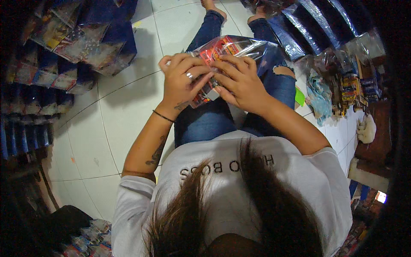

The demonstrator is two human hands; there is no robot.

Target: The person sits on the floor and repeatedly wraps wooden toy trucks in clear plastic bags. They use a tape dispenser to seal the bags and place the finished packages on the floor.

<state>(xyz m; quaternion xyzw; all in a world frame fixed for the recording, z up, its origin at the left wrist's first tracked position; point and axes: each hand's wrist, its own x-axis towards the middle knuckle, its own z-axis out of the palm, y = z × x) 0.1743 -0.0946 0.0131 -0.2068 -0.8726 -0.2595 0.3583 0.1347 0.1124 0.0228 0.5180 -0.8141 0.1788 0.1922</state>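
Note:
A clear plastic package (221, 47) with a red printed front rests over my lap, held between my two hands. My left hand (183, 79), with a ring on one finger, is curled over the package's left side. Opposite it, my right hand (243, 81) presses on the middle of the package with bent fingers. The fingertips of both hands nearly meet there. A small white block or corner (212, 94) shows at the package's near end, below the fingers. The hands cover much of what is inside.
Several plastic-wrapped packs (85, 43) stand in rows at the left. More dark blue shiny packs (306, 25) lie at the upper right. A light blue cloth (319, 96), small colourful boxes (352, 92) and a white animal (366, 129) are on the right, over white floor tiles (128, 111).

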